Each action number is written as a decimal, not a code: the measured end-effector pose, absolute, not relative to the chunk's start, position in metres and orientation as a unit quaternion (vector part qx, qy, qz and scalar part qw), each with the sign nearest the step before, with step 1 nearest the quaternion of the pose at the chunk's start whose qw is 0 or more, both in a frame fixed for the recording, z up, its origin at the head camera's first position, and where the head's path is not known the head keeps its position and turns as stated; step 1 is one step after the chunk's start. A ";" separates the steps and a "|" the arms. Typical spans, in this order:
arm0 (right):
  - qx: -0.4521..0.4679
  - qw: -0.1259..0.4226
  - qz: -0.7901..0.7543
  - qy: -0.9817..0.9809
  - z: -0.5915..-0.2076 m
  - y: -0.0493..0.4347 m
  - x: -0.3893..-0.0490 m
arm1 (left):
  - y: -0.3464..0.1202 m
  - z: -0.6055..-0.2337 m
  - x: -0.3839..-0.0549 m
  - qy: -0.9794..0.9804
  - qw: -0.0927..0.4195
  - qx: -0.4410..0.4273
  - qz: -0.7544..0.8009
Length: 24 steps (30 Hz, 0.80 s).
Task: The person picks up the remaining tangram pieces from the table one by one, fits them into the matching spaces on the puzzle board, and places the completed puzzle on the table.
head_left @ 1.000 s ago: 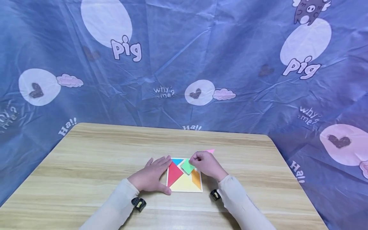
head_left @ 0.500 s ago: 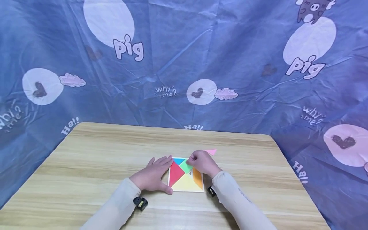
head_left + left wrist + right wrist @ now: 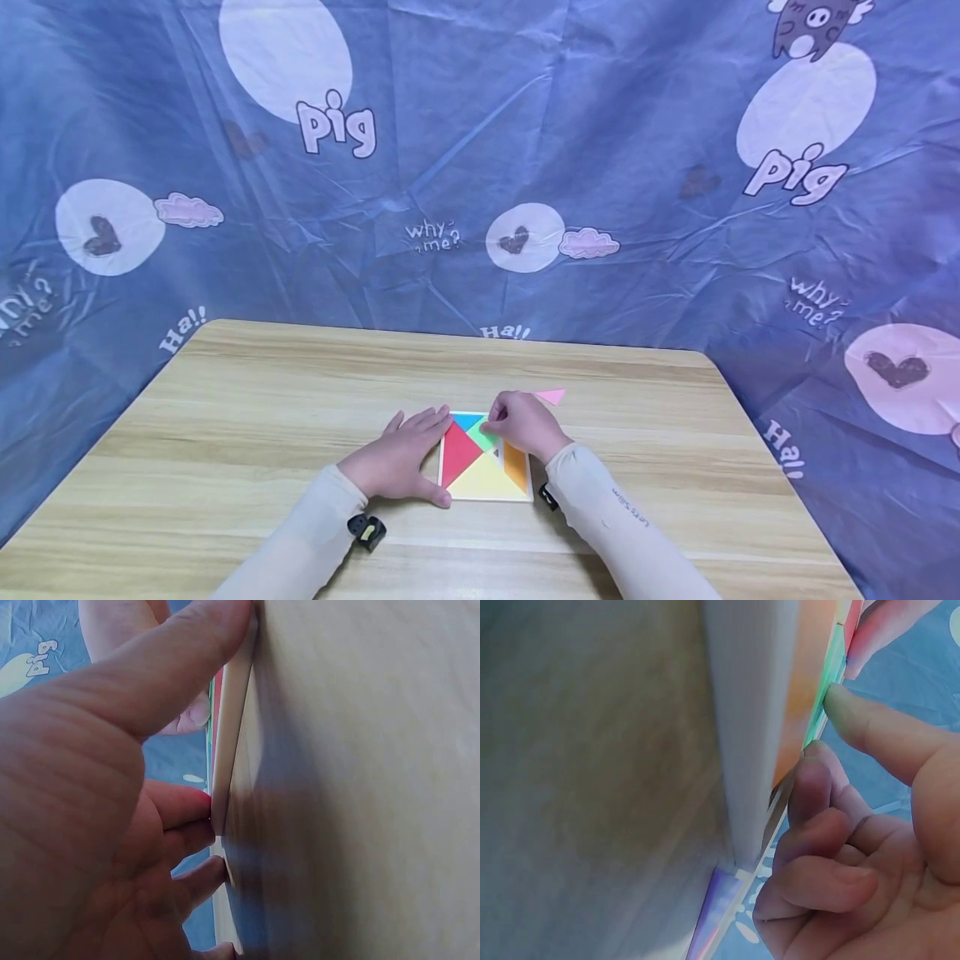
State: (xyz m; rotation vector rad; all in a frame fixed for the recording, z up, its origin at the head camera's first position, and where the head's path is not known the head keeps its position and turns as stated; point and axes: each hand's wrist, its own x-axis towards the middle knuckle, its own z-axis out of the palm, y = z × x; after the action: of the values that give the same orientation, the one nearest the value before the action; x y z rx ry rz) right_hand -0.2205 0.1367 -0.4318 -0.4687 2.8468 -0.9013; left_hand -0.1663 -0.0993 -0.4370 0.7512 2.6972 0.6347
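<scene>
Cream sleeves (image 3: pixel 300 525) are seen nearest, at seven and five o'clock of the tray (image 3: pixel 487 500), with small lettering printed on the right one. Beside each wrist a black device (image 3: pixel 367 532) is worn. The left hand (image 3: pixel 401 458) is laid along the tray's nine o'clock side. Its grip is spread, with the thumb placed at the seven o'clock corner and the fingertips brought to the ten o'clock corner; the tray's edge is touched by both.

Inside the tray, the six o'clock side is filled by the yellow triangle (image 3: pixel 487 480). The red triangle (image 3: pixel 459 454) is set at nine o'clock and the orange piece (image 3: pixel 516 468) at three. Toward twelve o'clock the green piece (image 3: pixel 482 437) is pinched between thumb and finger by the grip of the right hand (image 3: pixel 527 423), which is extended over the tray's one o'clock corner. Between green, yellow and orange, a pale patch with a dark mark is exposed. At eleven o'clock the blue piece (image 3: pixel 467 421) is seated.

Beyond the right hand, outside the tray at one o'clock, the pink piece (image 3: pixel 553 396) is rested on the wooden surface (image 3: pixel 262 417). Farthest off, the surface is backed by a blue cloth (image 3: pixel 435 167) printed with "pig", hearts and clouds.
</scene>
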 end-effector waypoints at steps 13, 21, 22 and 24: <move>-0.173 0.064 -0.270 0.945 -0.431 0.136 -0.217 | -0.100 -0.437 -0.167 0.929 0.138 0.255 0.229; -0.222 0.034 -0.217 0.950 -0.427 0.135 -0.214 | -0.100 -0.437 -0.169 0.930 0.140 0.254 0.227; -0.225 0.034 -0.210 0.951 -0.426 0.134 -0.214 | -0.100 -0.437 -0.169 0.930 0.140 0.254 0.226; -0.229 0.038 -0.204 0.951 -0.423 0.134 -0.212 | -0.100 -0.438 -0.170 0.930 0.141 0.252 0.226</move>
State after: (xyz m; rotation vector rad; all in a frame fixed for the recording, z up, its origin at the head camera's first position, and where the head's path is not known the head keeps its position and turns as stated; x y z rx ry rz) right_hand -0.2122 0.1343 -0.4233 -0.7030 2.9178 -0.6267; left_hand -0.1702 -0.1005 -0.4376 0.7281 2.6858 0.6536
